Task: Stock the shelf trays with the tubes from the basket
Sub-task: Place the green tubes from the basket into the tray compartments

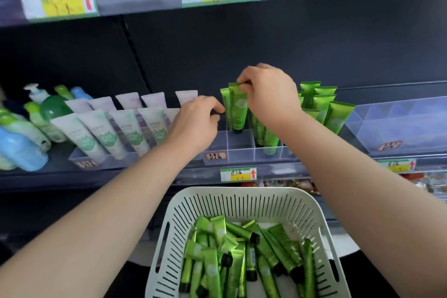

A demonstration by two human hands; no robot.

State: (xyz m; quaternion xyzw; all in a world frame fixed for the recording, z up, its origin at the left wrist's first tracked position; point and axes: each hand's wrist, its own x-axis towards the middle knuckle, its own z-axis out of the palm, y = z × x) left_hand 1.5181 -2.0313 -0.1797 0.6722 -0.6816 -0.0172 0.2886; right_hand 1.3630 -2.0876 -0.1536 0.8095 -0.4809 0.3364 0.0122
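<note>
1. At 6 o'clock, the basket [242, 203] holds many green tubes [232, 256]; much remains.
2. At centre, the left hand [196, 123] curls beside the tray [242, 150], grip unclear. The right hand [268, 94] pinches an upright tube [238, 109] there.
3. At 2 o'clock, stocked tubes [321, 106] fill several compartments.

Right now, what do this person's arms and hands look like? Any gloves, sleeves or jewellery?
Both are bare. The left hand and right hand wear no gloves, and no rings show. The forearms carry no sleeves, watch or bracelet as far as the frame edges. Whatever is worn higher up is out of view.
</note>
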